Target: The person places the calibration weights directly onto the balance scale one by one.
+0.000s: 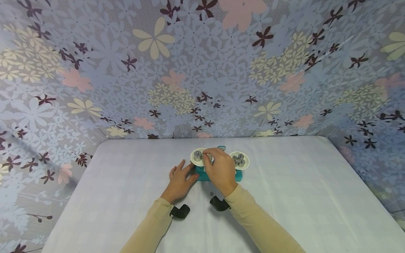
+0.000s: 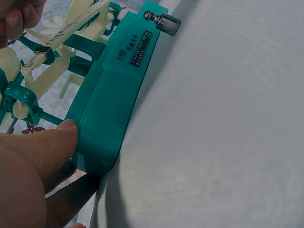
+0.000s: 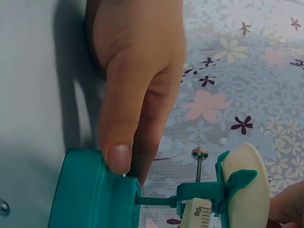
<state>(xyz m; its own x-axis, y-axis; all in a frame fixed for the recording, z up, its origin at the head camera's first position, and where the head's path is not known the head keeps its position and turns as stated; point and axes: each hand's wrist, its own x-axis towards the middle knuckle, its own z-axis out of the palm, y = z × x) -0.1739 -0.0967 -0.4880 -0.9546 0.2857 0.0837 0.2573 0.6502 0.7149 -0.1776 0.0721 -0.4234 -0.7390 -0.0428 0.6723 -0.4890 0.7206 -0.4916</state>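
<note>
A teal tray balance (image 1: 204, 176) labelled "STUDENT BALANCE" stands on the table with two white pans. The left pan (image 1: 194, 163) holds a metal weight (image 1: 197, 154); the right pan (image 1: 246, 164) holds several smaller metal weights (image 1: 242, 162). My left hand (image 1: 179, 183) grips the left end of the base (image 3: 76, 190), thumb on its front and fingers behind. My right hand (image 1: 220, 171) is over the left pan with thumb and fingertips together; whether they hold something is hidden. Curled right-hand fingers (image 2: 14, 23) show at the left wrist view's corner.
A single small metal weight (image 1: 211, 193) stands on the white-covered table (image 1: 300, 196), in front of the balance. Black wrist devices (image 1: 180, 212) sit on both sleeves. Behind the table rises a flower-patterned backdrop (image 1: 221, 88).
</note>
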